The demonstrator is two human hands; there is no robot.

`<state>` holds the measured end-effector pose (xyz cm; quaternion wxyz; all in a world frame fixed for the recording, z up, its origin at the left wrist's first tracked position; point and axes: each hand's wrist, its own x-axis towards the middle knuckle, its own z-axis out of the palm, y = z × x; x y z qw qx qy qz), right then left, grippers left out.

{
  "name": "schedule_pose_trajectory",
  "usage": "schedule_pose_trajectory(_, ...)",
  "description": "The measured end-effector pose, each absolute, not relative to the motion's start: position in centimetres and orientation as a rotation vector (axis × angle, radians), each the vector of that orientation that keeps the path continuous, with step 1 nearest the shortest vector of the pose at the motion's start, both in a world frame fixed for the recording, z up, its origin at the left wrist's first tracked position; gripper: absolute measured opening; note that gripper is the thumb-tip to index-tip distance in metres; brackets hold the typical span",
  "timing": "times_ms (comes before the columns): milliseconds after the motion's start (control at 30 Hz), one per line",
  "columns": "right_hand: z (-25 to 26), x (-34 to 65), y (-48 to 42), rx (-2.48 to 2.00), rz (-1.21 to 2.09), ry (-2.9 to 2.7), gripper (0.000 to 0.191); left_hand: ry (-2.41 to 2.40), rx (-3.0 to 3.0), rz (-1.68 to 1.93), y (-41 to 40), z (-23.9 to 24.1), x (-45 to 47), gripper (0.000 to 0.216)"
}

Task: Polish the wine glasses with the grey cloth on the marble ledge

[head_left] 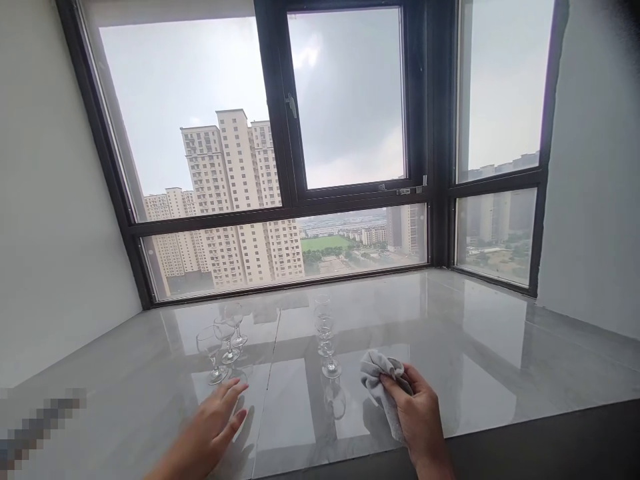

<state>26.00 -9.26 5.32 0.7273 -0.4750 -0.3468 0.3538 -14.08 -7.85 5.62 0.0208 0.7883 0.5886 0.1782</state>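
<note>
My left hand [213,427] is over the near left part of the sill, fingers stretched out and thumb apart, with nothing in it. Just beyond its fingertips stands a stemmed glass [213,353], the nearest of a slanting row of 3 on the left. Behind it come a second glass [229,340] and a third glass [237,323]. A grey cloth [383,380] is bunched in my right hand [420,413], pinched between thumb and fingers and hanging down. To the cloth's left, more stemmed glasses [330,360] stand in a line running back toward the window, overlapping one another.
The glossy grey tiled sill [475,353] mirrors the window and glasses. Its front edge [540,413] drops off at the lower right. Dark window frames [440,133] close off the back, with white walls [590,200] at both sides. A pixelated patch covers the lower left.
</note>
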Motion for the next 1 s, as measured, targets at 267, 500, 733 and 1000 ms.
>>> schedule_pose_trajectory(267,5.3,26.2,-9.4,-1.049,0.766,-0.738,0.038,1.229,2.66,0.35,-5.3,7.5,0.5,0.059)
schedule_pose_trajectory(500,6.0,26.9,-9.9,-1.066,0.71,-0.73,0.037,1.182,2.747,0.397,-2.9,7.0,4.0,0.05)
schedule_pose_trajectory(733,6.3,27.1,-10.1,-1.045,0.749,-0.677,0.037,1.476,2.643,0.374,-3.8,6.7,-2.3,0.048)
schedule_pose_trajectory(1000,6.4,26.9,-10.2,-1.008,0.778,-0.67,0.036,2.0,2.407,0.229,0.7,7.1,-8.7,0.057)
